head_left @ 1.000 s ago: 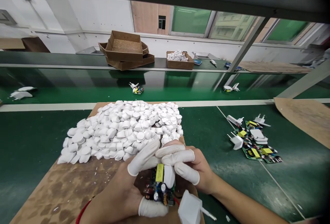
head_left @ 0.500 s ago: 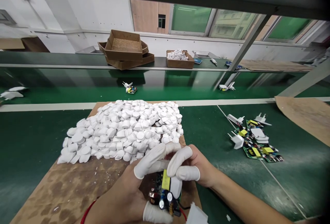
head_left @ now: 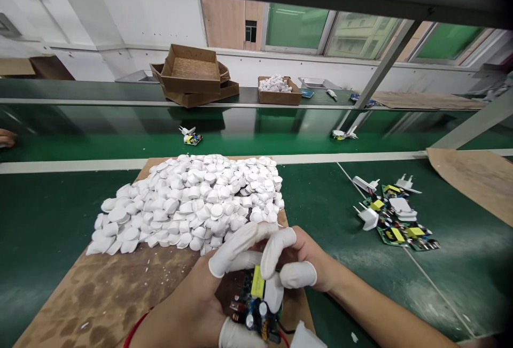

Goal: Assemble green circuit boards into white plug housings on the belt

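Observation:
My left hand [head_left: 196, 299], in white finger cots, is wrapped round a small circuit board [head_left: 257, 284] with a yellow-taped transformer and capacitors. A white pad-like piece [head_left: 273, 293] lies against the board's parts. My right hand [head_left: 298, 257], also in finger cots, has its finger and thumb at the upper end of this white piece, closed on it. Red and black wires run from the board to a white plug part [head_left: 308, 335] at the bottom edge. Just beyond my hands is a heap of similar white pieces [head_left: 192, 198] on a cardboard sheet [head_left: 96, 305].
Several circuit boards with white plugs [head_left: 395, 219] lie on the right of the green table. Behind runs a green belt carrying a board [head_left: 191, 137] and another white plug [head_left: 344, 134]. Cardboard boxes [head_left: 192, 72] stand on the shelf. Another person's hand [head_left: 6, 138] shows at far left.
The boards on the belt have shifted left. White parts at the far left are gone from view, and another person's hand has appeared there. My right thumb has moved slightly away from its finger.

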{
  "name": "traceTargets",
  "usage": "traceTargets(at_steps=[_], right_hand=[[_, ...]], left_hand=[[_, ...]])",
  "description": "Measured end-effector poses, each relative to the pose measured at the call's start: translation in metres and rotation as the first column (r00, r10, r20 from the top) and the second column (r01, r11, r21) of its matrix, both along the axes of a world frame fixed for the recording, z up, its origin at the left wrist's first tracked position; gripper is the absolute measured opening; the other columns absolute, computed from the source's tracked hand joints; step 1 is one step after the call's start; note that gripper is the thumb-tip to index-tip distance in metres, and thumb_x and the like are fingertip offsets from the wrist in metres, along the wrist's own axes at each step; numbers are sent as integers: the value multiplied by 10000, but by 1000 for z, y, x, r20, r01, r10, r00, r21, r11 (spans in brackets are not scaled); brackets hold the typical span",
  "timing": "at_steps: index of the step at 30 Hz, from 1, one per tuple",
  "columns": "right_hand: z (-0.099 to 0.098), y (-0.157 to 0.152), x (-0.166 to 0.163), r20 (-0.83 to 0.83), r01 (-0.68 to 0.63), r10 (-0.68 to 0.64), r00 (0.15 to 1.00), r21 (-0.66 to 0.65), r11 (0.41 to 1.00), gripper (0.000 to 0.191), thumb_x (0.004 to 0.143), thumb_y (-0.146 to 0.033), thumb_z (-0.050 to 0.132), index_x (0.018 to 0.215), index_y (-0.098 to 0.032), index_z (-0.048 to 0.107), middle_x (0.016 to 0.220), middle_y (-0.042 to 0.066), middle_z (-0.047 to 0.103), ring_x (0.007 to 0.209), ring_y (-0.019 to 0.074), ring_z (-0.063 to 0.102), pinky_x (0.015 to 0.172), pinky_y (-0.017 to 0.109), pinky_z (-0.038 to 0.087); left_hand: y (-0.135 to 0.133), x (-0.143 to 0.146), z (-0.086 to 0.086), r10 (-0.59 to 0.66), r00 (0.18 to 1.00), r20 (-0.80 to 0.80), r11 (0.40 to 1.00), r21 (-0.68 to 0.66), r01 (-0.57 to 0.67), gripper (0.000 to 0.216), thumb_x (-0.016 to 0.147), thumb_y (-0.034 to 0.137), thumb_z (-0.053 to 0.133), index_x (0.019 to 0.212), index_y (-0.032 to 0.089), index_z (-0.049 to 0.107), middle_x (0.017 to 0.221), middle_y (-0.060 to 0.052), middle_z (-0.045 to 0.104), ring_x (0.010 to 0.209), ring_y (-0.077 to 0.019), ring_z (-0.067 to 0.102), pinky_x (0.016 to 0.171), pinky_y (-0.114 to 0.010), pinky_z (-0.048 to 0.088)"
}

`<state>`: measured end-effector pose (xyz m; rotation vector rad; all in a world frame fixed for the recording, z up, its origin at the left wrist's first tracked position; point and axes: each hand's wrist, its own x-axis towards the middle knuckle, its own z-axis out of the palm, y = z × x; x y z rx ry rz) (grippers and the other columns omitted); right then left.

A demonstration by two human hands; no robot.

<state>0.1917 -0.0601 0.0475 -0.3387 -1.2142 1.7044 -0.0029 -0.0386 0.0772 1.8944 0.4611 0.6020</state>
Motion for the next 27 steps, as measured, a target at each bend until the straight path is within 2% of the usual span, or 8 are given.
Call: traceTargets(at_steps=[3,7,11,13,17,20,24,27], right_hand=[[0,2,-1,-37,-55,56,998,36,998,342,660,-301,830,986,-237,748,1194,89,652,1173,252,569,1034,407,425],[4,1,-4,1,-65,65,998,55,996,238,638,-269,846,863,-248,774,1202,76,647,1170,243,575,1036,376,429],[9,2,-3,29,17,-24,999,212,977,108,675,-281,822,769,-257,774,1044,53,707,1123,217,592,1072,384,388],[10,2,0,63,14,-30,998,236,972,109,748,-323,762,810,-234,772,1062,66,701,1129,219,586,1066,381,390],[10,3,6,78,-77,62,995,214,974,263,777,-344,731,1010,-222,735,1144,75,668,1154,216,568,1034,360,415],[9,2,7,155,-47,5,988,269,962,375,669,-285,825,1028,-241,730,1098,60,690,1129,200,580,1024,328,417],[4,-1,5,213,6,-33,977,127,992,291,688,-284,813,953,-198,727,1117,83,684,1102,211,597,1016,360,428],[-2,0,3,120,177,-162,979,-127,976,244,688,-311,808,855,-161,713,887,73,718,833,183,663,813,321,537]], left_hand=[[-1,-1,1,13,1000,-12,1000,15,-13,900,657,318,838,1420,414,371,1408,5,506,1250,-305,513,1075,-391,438],[-2,3,1,-42,999,32,997,-58,44,640,683,323,814,1280,355,584,1423,-12,492,1279,-341,476,1083,-422,422],[-4,5,-4,-18,995,98,985,-168,34,820,668,270,824,1386,385,444,1417,-16,492,1293,-324,463,1115,-439,378],[-6,4,-7,0,991,132,973,-228,30,822,675,259,823,1382,416,433,1426,-1,482,1323,-307,432,1137,-444,338],[-8,-2,-13,43,974,225,857,-510,80,972,598,266,886,1404,445,373,1465,-26,438,1353,-313,395,1122,-473,343],[-6,-4,-19,51,968,247,832,-546,95,950,598,339,882,1400,435,382,1454,-42,449,1334,-322,415,1120,-498,326],[-3,-1,-24,8,968,251,842,-524,129,821,728,390,789,1420,416,348,1431,-49,462,1319,-304,425,1096,-488,339],[-1,1,-22,-27,977,212,855,-501,132,846,791,513,686,1484,321,239,1420,-120,455,1309,-325,418,1088,-500,326]])
